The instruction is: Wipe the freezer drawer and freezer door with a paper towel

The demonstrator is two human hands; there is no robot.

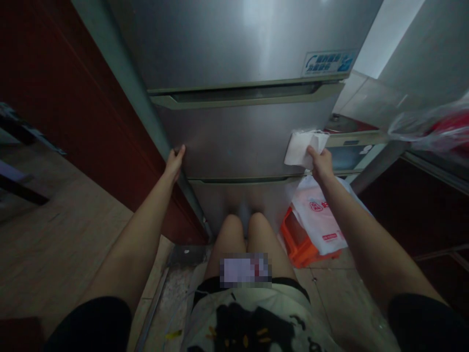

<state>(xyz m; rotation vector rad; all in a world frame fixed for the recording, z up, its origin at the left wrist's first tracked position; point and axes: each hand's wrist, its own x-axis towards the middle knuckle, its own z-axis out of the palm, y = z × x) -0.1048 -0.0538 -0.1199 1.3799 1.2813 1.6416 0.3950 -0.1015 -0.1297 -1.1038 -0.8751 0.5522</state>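
Note:
A silver refrigerator (234, 142) with stacked doors stands right in front of me. My left hand (176, 164) grips the left edge of its middle door, thumb on the front and the other fingers partly hidden at the side. Near the right edge of that same door, my right hand (321, 164) is closed on a folded white cloth (298, 149). The cloth lies against the door's surface or just in front of it; the gap cannot be made out. All the refrigerator doors in view are closed.
An orange plastic basket (300, 244) with a white plastic bag (322, 212) stands on the floor at right. Behind my right hand is an appliance with a dark window (346, 157). A reddish-brown door (91, 112) borders the left side. Clear plastic with something red (447, 127) hangs far right.

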